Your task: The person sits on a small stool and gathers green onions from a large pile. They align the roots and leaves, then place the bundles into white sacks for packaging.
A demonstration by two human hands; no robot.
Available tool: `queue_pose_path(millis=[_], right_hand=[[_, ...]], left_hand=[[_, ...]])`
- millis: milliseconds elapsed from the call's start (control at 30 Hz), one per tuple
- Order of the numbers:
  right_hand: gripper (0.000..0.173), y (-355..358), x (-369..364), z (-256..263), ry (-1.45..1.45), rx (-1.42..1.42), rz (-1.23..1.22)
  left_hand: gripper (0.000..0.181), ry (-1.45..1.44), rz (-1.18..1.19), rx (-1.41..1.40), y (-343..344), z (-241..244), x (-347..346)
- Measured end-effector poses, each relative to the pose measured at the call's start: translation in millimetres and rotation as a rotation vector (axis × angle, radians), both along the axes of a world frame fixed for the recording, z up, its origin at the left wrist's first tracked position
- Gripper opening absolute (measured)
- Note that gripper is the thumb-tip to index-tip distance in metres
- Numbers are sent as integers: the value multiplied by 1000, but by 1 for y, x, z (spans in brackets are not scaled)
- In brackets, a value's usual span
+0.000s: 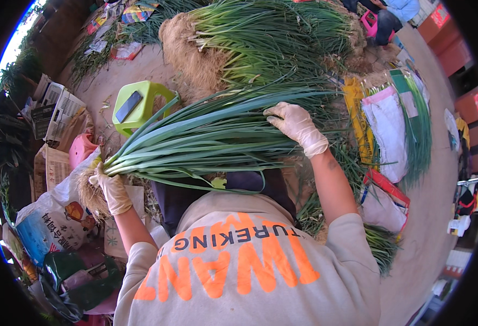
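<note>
A bunch of long green onions lies across in front of me, above my lap. My left hand, in a pale thin glove, grips the bunch at its white stem ends. Shaggy tan roots hang below that hand. Also gloved, my right hand is at the leaves toward their tip end, fingers curled over them. Whether a leaf is pinched between those fingers cannot be made out.
A large heap of green onions with matted roots lies ahead. A green plastic stool bears a phone. White sacks of onions stand right. Printed sack, crates and pink stool are left. A person sits far right.
</note>
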State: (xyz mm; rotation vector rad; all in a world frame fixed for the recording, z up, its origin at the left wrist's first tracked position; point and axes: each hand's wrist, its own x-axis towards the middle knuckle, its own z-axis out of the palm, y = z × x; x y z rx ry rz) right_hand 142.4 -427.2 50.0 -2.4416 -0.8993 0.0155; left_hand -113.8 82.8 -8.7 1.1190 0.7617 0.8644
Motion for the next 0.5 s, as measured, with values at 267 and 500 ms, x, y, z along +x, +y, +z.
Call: queue_pose_path(millis=[267,500], right_hand=[[7,10,-11,0,564,921,-422],[11,-114,-37,57,425,866,-465]], left_hand=[[33,22,-5,33,4,0,4],[32,82,24,35,33,-11,-3]])
